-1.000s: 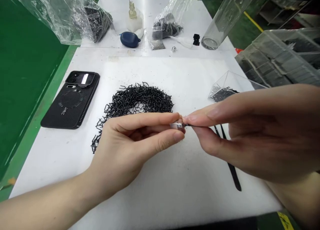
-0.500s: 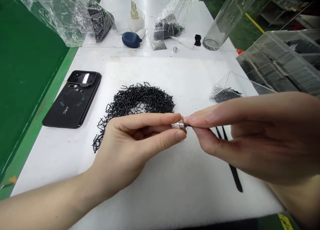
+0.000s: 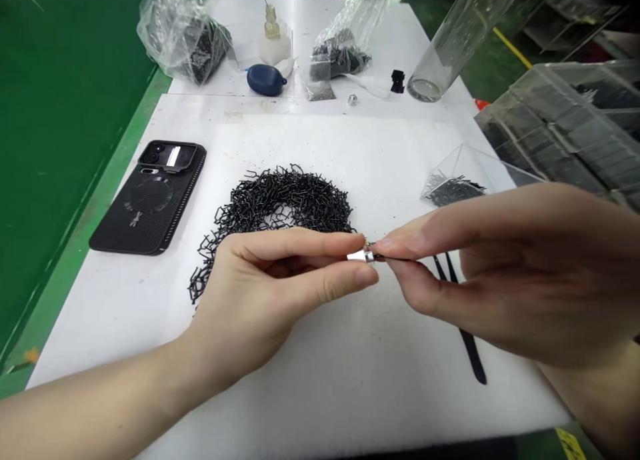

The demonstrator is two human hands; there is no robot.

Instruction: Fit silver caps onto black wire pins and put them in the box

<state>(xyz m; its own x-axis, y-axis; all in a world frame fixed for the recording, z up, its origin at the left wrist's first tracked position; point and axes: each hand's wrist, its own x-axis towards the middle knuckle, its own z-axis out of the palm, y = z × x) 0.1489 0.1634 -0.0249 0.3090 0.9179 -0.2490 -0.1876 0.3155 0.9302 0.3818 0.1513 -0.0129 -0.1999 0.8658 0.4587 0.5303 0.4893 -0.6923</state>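
Between the thumb and forefinger of my left hand (image 3: 280, 280) is a small silver metal cylinder (image 3: 361, 256), its right end pointing toward my other hand. My right hand (image 3: 490, 267) pinches a thin black pin-like piece (image 3: 393, 257) whose left tip meets the end of the cylinder; whether it sits inside cannot be made out. Behind my left hand lies a curved heap of small bent black pieces (image 3: 295, 193) on the white table (image 3: 350, 380). Black tweezers (image 3: 471, 357) rest on the table, partly hidden beneath my right hand.
A black phone (image 3: 150, 200) lies at left. At the back are a plastic bag (image 3: 185, 33), a dropper bottle (image 3: 273, 37), a dark blue oval case (image 3: 265, 80) and a clear tube (image 3: 440, 53). A clear tray of black pins (image 3: 455, 190) and a compartment box (image 3: 560, 127) are at right.
Both hands keep their pinch, with the silver cylinder turned slightly and showing more of its side. The view has shifted slightly. The plastic bag at the back left has slumped inward to the right.
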